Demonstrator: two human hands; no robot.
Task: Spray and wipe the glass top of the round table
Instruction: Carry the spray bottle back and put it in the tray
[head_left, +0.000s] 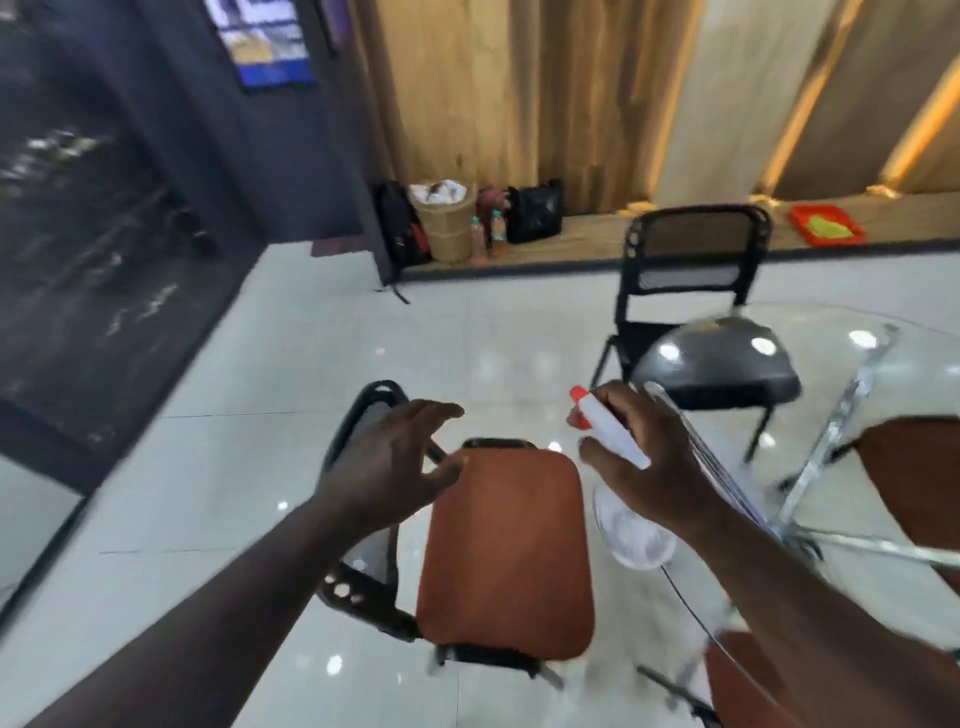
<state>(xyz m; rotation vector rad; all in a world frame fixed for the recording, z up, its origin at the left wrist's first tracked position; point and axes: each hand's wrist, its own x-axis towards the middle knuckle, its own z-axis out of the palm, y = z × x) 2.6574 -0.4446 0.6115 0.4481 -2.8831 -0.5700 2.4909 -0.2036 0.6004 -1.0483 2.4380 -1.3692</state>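
Spray bottle (613, 435) clasped in right grip (660, 467) beside glass top (841, 374); left grip (392, 462) spread; poster (265, 41) writing blurred.

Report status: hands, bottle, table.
Left hand open over brown-seated black chair. Right hand grips clear spray bottle. Round glass tabletop at right; chair at its edge.

The left hand (395, 457) and right hand (660, 467) are bare, as are both forearms throughout their visible length.
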